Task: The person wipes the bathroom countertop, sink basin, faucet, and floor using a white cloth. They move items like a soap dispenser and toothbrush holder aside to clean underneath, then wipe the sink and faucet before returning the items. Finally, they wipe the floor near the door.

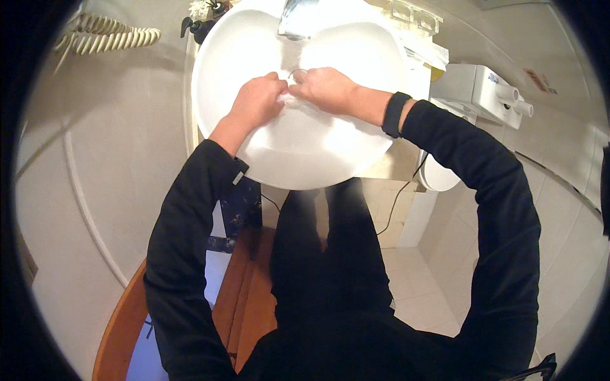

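Note:
Both of my hands are inside the white washbasin point(295, 166), below the chrome faucet point(299, 19). My left hand point(259, 97) has its fingers curled in, and they meet the fingertips of my right hand point(329, 90). Between the two hands shows a small white thing point(288, 99), pinched by the fingers. It blends with the bright basin, so I cannot tell whether it is cloth or something else. A thin round rim, perhaps the drain's, shows just behind my right fingers. A black band point(395, 114) circles my right wrist.
Left of the basin stand a black pump bottle point(198, 29) and a coiled hose point(114, 35) on the wall. Clear containers point(414, 16) sit behind at right. Beyond them are a white wall-mounted box point(476, 90) and a toilet point(438, 171). A brown wooden door point(252, 281) is lower left.

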`<state>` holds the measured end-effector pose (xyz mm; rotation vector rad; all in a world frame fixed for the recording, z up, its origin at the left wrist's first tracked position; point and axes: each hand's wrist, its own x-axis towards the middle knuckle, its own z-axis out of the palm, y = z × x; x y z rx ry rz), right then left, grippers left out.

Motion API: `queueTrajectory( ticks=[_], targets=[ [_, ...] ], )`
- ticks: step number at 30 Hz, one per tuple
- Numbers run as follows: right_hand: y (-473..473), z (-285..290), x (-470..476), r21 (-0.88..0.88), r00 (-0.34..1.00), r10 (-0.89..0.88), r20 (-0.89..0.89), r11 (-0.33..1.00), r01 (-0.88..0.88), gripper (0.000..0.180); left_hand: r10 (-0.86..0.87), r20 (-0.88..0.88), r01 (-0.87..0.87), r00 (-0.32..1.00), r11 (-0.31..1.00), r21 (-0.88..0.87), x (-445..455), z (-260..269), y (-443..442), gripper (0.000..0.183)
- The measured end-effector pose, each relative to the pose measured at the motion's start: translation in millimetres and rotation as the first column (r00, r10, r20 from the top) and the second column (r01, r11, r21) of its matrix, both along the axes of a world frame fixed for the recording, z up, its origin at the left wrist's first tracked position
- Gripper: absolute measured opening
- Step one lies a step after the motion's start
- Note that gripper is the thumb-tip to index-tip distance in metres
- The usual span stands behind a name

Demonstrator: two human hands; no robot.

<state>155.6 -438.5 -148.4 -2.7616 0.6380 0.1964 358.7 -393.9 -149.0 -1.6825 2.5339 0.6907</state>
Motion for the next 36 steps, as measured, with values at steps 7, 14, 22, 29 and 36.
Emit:
queueTrajectory(
  ticks=[7,14,22,29,36],
  targets=[
    [37,-7,-12,0.344,0.975,0.201,-0.092,0.926,-0.158,0.037,-0.177,-0.179,0.213,0.968,0.955,0.207,-13,-10,36,0.018],
    [29,16,-11,0.501,0.983,0.131,-0.131,0.864,-0.049,0.045,-0.234,-0.212,0.259,0.949,0.961,0.101,-4,-9,34,0.013],
    [-37,-21,53,-0.374,0.958,-0.253,0.131,0.883,0.284,0.048,-0.140,0.231,0.241,0.963,0.831,-0.501,52,1,-104,0.011],
    [-37,-24,85,-0.234,0.959,-0.127,0.255,0.954,0.188,0.037,0.110,0.304,-0.010,0.946,0.950,-0.311,62,-6,-81,0.008],
    [6,1,89,0.182,0.974,0.136,0.181,0.969,-0.169,0.021,0.180,0.209,-0.214,0.961,0.964,0.155,58,17,14,0.024]
  ],
)
